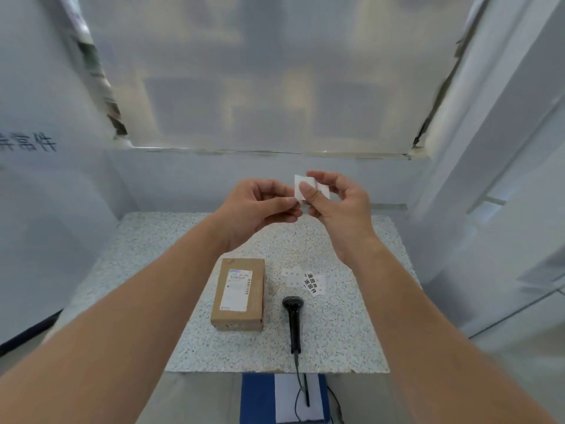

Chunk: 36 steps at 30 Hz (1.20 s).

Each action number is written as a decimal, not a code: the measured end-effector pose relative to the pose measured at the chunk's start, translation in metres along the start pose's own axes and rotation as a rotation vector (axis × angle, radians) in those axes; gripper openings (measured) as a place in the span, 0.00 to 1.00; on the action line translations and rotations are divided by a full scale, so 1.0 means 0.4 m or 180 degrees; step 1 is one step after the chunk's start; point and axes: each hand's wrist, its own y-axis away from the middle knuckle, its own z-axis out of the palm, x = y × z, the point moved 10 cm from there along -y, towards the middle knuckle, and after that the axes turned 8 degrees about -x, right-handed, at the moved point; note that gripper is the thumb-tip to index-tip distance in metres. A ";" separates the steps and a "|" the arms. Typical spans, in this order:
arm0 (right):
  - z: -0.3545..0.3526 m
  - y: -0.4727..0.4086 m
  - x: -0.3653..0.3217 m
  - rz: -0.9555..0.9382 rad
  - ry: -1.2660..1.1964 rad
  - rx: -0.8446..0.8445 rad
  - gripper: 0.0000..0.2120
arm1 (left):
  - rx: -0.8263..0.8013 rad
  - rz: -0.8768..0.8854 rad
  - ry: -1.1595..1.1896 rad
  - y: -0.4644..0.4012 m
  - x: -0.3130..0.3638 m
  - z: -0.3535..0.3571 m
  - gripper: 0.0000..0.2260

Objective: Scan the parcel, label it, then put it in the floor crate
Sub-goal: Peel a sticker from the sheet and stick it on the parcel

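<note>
A small brown cardboard parcel [238, 293] with a white shipping label on top lies on the speckled table [146, 270]. Right of it rests a black handheld scanner [293, 319], its cable running off the front edge. Both hands are raised above the far half of the table. My right hand [339, 209] pinches a small white label sheet [301, 186] between thumb and fingers. My left hand [260, 206] pinches the sheet's lower left corner with thumb and forefinger.
Several loose white labels [305, 280] with black print lie on the table beyond the scanner. A blue crate [256, 399] with a white sheet inside stands on the floor below the table's front edge. White walls close in on left and right.
</note>
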 end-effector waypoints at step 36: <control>0.125 0.054 -0.034 -0.0024 -0.0015 -0.0039 0.12 | 0.0098 0.0035 -0.0098 0.114 0.055 -0.072 0.06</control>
